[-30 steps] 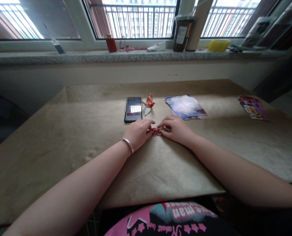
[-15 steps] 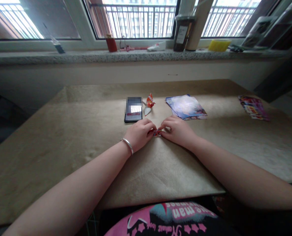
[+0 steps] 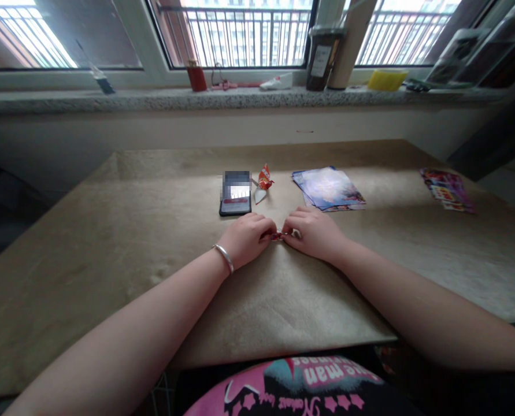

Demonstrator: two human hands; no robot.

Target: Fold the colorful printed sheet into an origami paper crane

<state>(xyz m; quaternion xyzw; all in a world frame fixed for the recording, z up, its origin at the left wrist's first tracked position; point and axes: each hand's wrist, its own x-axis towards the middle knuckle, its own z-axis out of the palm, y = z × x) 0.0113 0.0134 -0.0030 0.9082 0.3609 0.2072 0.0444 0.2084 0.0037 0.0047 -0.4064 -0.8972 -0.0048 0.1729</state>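
A small red piece of folded paper (image 3: 277, 236) lies on the tan table (image 3: 110, 260), pinched between both hands. My left hand (image 3: 245, 237), with a silver bangle at the wrist, grips its left end with curled fingers. My right hand (image 3: 313, 232) grips the right end, fingers curled down onto the table. Only a sliver of the paper shows between the fingertips. Just beyond my hands lie a phone (image 3: 235, 193) with a lit screen and a folded red-and-white paper shape (image 3: 263, 182).
A stack of coloured sheets (image 3: 329, 189) lies right of the phone, and a pink printed sheet (image 3: 447, 189) near the table's right edge. The windowsill behind holds a red cup (image 3: 196, 76), a dark jar (image 3: 322, 59) and a yellow box (image 3: 386, 80).
My two hands have drawn closer together over the red paper, so less of it shows between the fingertips. Nothing else on the table has moved.
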